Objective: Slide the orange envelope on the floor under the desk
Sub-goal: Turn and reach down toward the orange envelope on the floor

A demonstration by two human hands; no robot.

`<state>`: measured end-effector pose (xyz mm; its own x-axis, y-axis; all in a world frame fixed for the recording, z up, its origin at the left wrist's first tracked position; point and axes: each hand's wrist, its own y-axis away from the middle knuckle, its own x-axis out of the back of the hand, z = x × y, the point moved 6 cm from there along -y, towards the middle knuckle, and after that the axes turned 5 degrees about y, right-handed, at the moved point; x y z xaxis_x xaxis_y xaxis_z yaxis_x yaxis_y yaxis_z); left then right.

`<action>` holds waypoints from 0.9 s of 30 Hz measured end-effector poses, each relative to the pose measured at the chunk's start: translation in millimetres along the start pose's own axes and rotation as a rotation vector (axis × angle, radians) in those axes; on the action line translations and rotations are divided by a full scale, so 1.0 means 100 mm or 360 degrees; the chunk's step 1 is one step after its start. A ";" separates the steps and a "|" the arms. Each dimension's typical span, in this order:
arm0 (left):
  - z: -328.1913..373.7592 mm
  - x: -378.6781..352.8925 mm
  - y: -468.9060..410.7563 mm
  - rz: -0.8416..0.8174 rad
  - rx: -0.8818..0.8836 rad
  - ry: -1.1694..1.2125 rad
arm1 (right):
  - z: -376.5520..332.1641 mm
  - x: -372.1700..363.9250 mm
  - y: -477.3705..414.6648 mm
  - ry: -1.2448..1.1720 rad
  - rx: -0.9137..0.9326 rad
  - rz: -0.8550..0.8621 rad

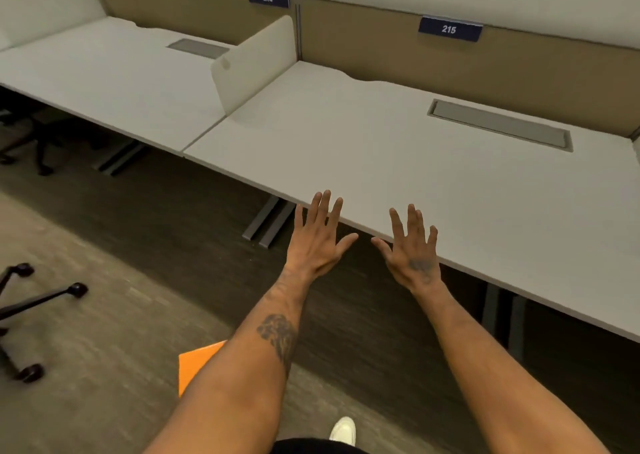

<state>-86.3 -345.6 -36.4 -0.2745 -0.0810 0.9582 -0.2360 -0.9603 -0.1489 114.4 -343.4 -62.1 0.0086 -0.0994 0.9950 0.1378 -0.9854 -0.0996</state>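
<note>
The flat orange paper envelope lies on the grey carpet floor at 7 o'clock, partly hidden by the left forearm. Left hand and right hand, fingers spread, hold nothing before the white rectangular desk at 12 o'clock.

matt laminate desk, rough carpet floor, smooth paper envelope

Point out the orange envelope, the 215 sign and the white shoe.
orange envelope (191,363): head view, visible corner on the carpet.
215 sign (449,29): head view, centre of plate.
white shoe (344,430): head view, toe.
</note>
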 end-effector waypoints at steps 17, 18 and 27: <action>-2.02 -0.01 2.58 -0.0138 0.0630 -0.0025 | -2.93 -0.86 1.02 -0.0172 0.0520 -0.0432; -2.14 -0.02 2.72 -0.0154 0.0638 -0.0028 | -3.07 -0.93 1.13 -0.0171 0.0526 -0.0460; -2.93 -0.46 3.79 -0.0243 0.0804 0.0063 | -4.02 -1.56 1.76 -0.0276 0.0614 -0.0622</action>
<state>-436.8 -627.6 -208.2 -0.3095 0.0705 0.9483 0.2001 -0.9701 0.1374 -261.3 -557.0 -236.6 0.0422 0.3180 0.9471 0.5147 -0.8194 0.2522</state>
